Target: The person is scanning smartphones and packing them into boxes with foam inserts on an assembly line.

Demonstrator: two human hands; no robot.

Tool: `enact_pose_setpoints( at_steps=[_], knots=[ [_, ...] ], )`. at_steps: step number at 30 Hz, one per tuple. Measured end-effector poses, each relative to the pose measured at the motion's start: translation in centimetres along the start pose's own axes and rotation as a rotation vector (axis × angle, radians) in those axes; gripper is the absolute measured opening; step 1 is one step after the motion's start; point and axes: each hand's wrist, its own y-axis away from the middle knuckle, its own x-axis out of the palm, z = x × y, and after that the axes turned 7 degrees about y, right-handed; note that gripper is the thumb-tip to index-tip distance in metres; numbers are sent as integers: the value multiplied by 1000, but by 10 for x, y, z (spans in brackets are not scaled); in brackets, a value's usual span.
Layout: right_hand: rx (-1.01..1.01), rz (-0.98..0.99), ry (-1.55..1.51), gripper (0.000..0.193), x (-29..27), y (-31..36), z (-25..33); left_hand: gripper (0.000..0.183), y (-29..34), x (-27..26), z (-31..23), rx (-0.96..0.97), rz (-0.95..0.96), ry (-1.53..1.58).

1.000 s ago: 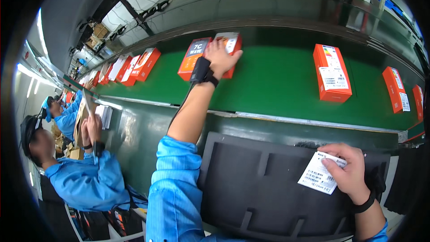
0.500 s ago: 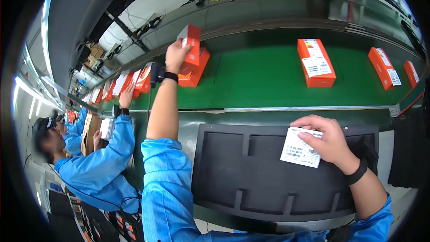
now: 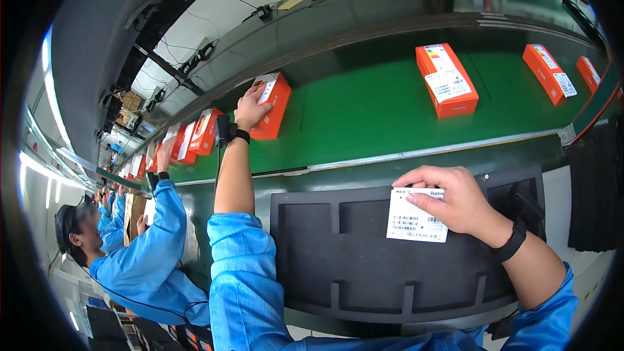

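My left hand [image 3: 252, 109] reaches out to the green belt and lies over an orange box [image 3: 278, 109] with a white label on top. Its fingers curl over the box's upper face. Over the black tray [image 3: 305, 247] in front of me, my right hand [image 3: 448, 198] pinches white printed labels [image 3: 416, 224] with barcodes, thumb on top. Whether this is one sheet or a thin stack, I cannot tell.
On the green belt [image 3: 364, 104], orange boxes with white labels stand at the right, one being a labelled box [image 3: 448, 84]. More orange boxes [image 3: 205, 133] line the belt to the left. There a co-worker in a blue sleeve [image 3: 146, 234] reaches toward them.
My left hand has come down with the orange box it held raised above another one. My right hand and its labels appear slightly further left as the view shifts.
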Motion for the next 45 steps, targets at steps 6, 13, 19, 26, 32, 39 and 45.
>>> enact_pose_setpoints(
  at_steps=[6, 13, 19, 26, 32, 39, 45],
  knots=[
    [44, 0, 31, 21, -1, -4, -4, 81, 16, 36, -31, -175, 35, 93],
    [10, 45, -19, 23, 7, -11, -13, 53, 24, 13, -5, -451, 145, 1681],
    [-55, 55, -110, 23, 21, -16, -12, 31, 63, -27, 30, -617, -468, 1013],
    [6, 12, -243, 26, 30, -21, -8, 19, 192, -49, -247, 120, 626, 956],
    [49, -105, -343, 36, 35, -29, -7, 18, 168, -40, -217, -79, 155, 955],
    [-20, -40, -265, 31, 46, -39, -7, 25, 87, -23, -48, -398, -144, 1055],
    [-6, 14, -308, 33, 49, -37, 2, 41, 85, -23, -10, -609, -124, 977]
  ],
)
